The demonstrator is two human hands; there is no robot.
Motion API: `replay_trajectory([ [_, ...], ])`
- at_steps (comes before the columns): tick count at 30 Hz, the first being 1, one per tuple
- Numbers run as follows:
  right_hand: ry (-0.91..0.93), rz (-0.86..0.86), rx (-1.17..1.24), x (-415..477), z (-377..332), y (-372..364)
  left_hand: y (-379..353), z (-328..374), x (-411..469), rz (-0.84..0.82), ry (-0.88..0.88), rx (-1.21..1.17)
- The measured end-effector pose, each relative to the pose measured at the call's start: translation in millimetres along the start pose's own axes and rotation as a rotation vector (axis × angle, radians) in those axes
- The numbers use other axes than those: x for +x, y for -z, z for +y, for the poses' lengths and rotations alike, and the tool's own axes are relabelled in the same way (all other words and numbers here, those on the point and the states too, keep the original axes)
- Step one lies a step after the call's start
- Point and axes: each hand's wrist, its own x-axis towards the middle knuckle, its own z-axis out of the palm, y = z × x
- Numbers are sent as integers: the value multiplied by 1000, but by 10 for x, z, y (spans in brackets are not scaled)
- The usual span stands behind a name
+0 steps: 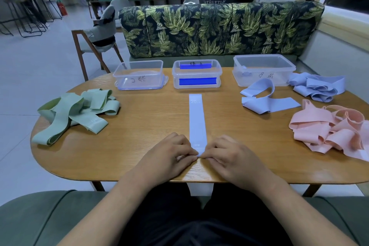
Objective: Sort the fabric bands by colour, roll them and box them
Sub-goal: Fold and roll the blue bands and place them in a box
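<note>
The table (pixel 139 146) is brown wood with thin lines. At nine o'clock are green bands (pixel 75 110). At three o'clock are pink bands (pixel 329 128), and at two o'clock light blue bands (pixel 317 86). The flat band (pixel 197 120) in the middle looks pale blue, maybe lilac. The box (pixel 196 77) at twelve o'clock is clear with bright blue strips. The sofa (pixel 219 28) has green leaves on black.

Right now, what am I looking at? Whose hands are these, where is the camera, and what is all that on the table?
No machine here: a person works with bare hands, and the one picture comes from a camera worn on their head, looking down. The left hand and right hand pinch the near end of a blue band laid flat on the table, seemingly to start rolling it. Bands lie sorted in a green pile on the left, a blue pile and pink pile on the right. Three clear boxes stand at the back.
</note>
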Motion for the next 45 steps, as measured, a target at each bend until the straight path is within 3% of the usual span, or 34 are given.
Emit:
replay_trajectory([
  [16, -149, -5, 17, 36, 20, -30, -33, 10, 23, 17, -13, 80],
  [25, -217, -41, -48, 43, 5, -33, -75, -58, 15, 69, 94, 68],
  [31, -106, -81, -68, 14, -24, 12, -61, -40, 22, 51, 127, 73],
  [36, -180, -74, -53, 30, -10, 5, -47, -16, 26, 13, 162, 99],
  [42, -235, -74, -41, 52, 28, -16, -74, -19, 23, -1, 159, 155],
  [45, -249, -81, -37, 60, 30, -21, -49, -6, 12, 20, 62, 130],
])
